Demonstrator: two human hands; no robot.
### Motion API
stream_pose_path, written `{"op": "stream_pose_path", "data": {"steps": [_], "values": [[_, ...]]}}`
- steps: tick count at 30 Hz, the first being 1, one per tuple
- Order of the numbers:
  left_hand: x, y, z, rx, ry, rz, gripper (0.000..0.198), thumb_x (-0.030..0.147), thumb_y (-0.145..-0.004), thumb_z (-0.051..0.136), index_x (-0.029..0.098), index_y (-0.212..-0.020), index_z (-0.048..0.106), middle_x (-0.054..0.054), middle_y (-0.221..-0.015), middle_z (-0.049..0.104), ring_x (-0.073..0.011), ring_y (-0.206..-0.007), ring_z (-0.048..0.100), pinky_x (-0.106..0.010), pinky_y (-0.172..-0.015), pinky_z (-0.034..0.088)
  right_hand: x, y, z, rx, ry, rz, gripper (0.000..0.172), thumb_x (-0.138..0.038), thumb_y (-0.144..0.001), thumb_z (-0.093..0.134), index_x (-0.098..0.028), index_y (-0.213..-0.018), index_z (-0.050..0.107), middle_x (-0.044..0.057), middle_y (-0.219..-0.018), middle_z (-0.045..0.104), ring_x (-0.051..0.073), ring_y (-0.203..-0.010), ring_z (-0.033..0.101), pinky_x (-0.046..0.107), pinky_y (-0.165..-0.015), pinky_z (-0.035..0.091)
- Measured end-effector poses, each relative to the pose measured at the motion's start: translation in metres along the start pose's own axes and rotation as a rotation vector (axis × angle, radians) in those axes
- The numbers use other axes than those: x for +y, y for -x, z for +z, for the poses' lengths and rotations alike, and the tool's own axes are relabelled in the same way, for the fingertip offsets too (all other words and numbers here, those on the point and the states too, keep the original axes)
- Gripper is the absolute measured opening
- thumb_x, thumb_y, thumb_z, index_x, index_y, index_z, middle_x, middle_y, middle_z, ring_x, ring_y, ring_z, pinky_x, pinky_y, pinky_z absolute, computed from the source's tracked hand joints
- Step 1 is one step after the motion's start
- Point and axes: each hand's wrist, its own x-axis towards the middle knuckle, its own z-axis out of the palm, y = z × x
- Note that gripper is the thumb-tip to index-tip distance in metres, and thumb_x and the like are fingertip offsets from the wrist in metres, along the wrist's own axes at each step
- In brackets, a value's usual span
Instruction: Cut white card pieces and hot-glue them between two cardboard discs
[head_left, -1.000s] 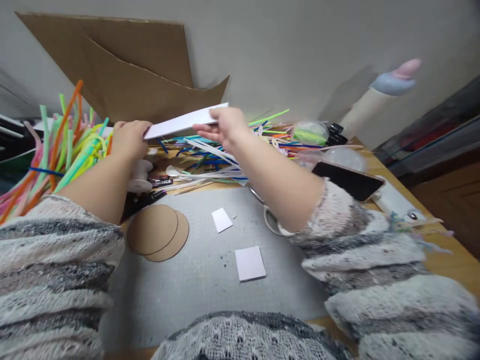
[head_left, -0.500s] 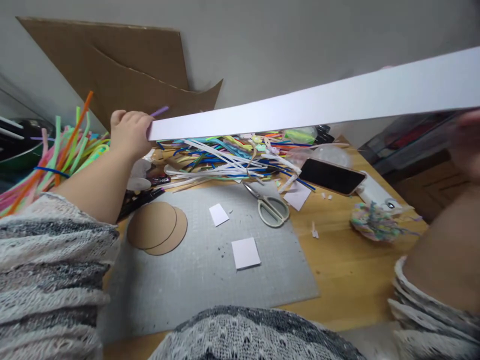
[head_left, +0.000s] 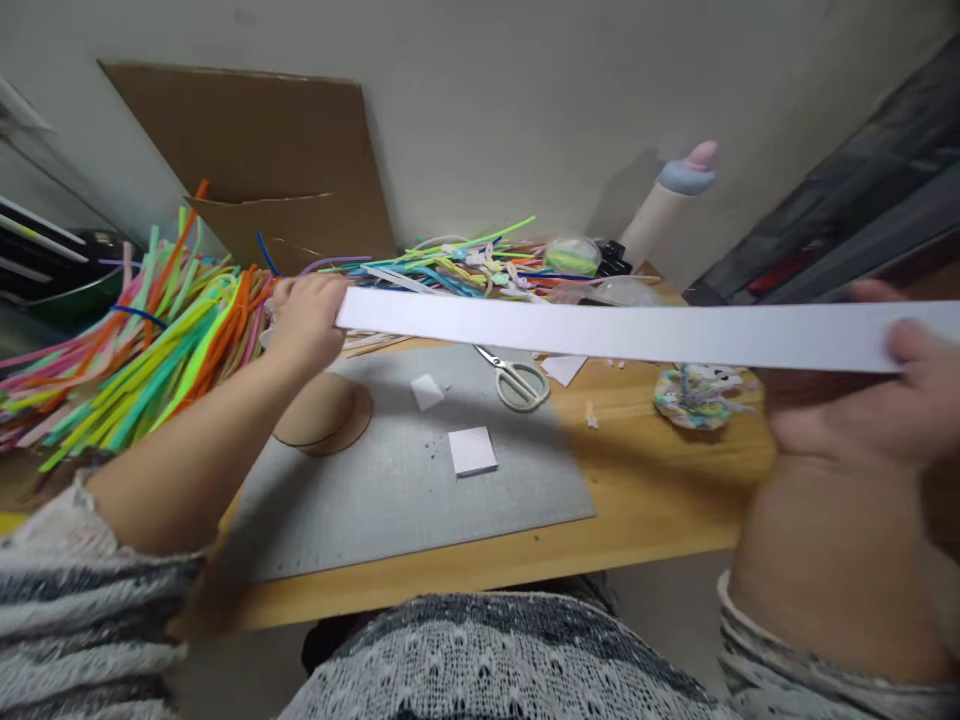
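A long white strip (head_left: pixel 600 332), of paper or thin board, stretches across the view above the table, held between both hands. My left hand (head_left: pixel 309 318) is closed round its narrower-looking left end. My right hand (head_left: pixel 892 400) pinches it near the right edge of the view, thumb on the near face; the strip runs on past the frame there. Below lies a grey cutting mat (head_left: pixel 330 520) with two overlapping brown cardboard discs (head_left: pixel 315 412), a white square piece (head_left: pixel 472 451), a smaller white piece (head_left: pixel 427 391) and scissors (head_left: pixel 521 386), whose blades are partly under the strip.
A banded bundle of colourful pipe cleaners (head_left: pixel 172 340) lies at left, with more loose pipe cleaners (head_left: pixel 450 268) behind. Cardboard sheets (head_left: pixel 262 140) lean on the wall. A multicoloured fuzzy object (head_left: pixel 694 400) sits on the wooden table (head_left: pixel 637 500); a pale bottle-like object (head_left: pixel 667 210) stands behind.
The strip has come down and closer to level, its right side dropping most. My right hand has moved into clearer view. The head view has shifted, showing the bottle-like object at the back.
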Motion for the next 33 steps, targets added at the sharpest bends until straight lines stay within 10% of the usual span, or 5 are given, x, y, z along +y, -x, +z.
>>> {"op": "stream_pose_path", "data": {"steps": [8,14,22,28,33], "values": [[0.094,0.116,0.010,-0.137,0.318,0.114,0.032,0.013,-0.083,0.039,0.018,-0.109,0.056,-0.008,-0.121,0.062,-0.0238,-0.116,0.052,-0.042,-0.100,0.030,0.027,0.145,-0.004,-0.643,0.023,0.693,0.050,-0.030,-0.072,0.066,-0.023,-0.120,0.053,0.002,-0.078,0.066,0.020,-0.059,0.066,0.031,-0.045,0.054],[0.087,0.101,0.026,-0.252,0.355,-0.278,0.045,0.024,-0.081,0.049,0.012,-0.124,0.050,-0.018,-0.127,0.054,-0.0340,-0.121,0.047,-0.049,-0.100,0.036,0.014,0.136,-0.022,-0.389,0.078,0.476,0.039,-0.022,-0.068,0.067,-0.018,-0.107,0.060,0.000,-0.074,0.066,0.019,-0.049,0.065,0.031,-0.044,0.056],[0.139,0.101,0.043,-0.425,0.546,0.042,0.085,0.050,-0.062,0.074,0.012,-0.132,0.043,-0.019,-0.131,0.047,-0.0356,-0.122,0.043,-0.047,-0.102,0.036,0.015,0.127,-0.043,-0.273,0.176,0.436,0.035,-0.021,-0.064,0.070,-0.017,-0.099,0.063,0.000,-0.075,0.068,0.019,-0.049,0.066,0.031,-0.044,0.057],[0.158,0.109,0.051,-0.305,0.557,0.096,0.042,0.037,-0.069,0.068,0.014,-0.104,0.061,-0.013,-0.104,0.058,-0.0309,-0.100,0.054,-0.045,-0.089,0.043,0.021,0.129,-0.040,-0.322,0.163,0.498,0.037,-0.021,-0.066,0.070,-0.015,-0.102,0.062,0.002,-0.074,0.068,0.020,-0.049,0.066,0.034,-0.044,0.057],[0.137,0.119,0.044,-0.229,0.894,-0.010,0.045,0.035,-0.068,0.071,0.016,-0.107,0.060,-0.010,-0.107,0.059,-0.0260,-0.102,0.055,-0.040,-0.092,0.043,0.015,0.127,-0.032,-0.348,0.142,0.434,0.036,-0.021,-0.069,0.068,-0.016,-0.105,0.062,0.001,-0.074,0.068,0.019,-0.051,0.066,0.032,-0.045,0.056]]}}
